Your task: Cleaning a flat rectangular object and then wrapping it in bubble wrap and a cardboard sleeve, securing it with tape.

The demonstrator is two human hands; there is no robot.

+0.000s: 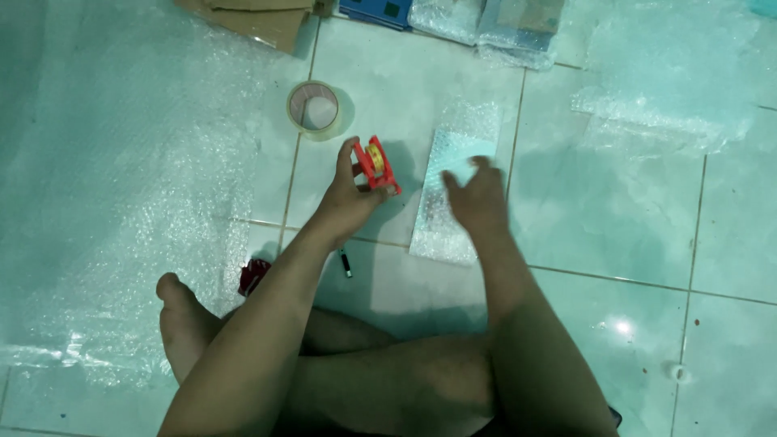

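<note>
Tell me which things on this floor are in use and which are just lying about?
In use:
left hand holding red tape dispenser
right hand on bubble-wrapped parcel

Lying about:
tape roll
pen
bubble wrap sheet
cardboard
blue box

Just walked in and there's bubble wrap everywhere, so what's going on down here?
A person sits cross-legged on the tiled floor. Their left hand holds a red tape dispenser, while the right hand presses on a small parcel wrapped in bubble wrap. A roll of clear tape lies just beyond, a big bubble wrap sheet is spread to the left, and cardboard pieces sit at the top.
</note>
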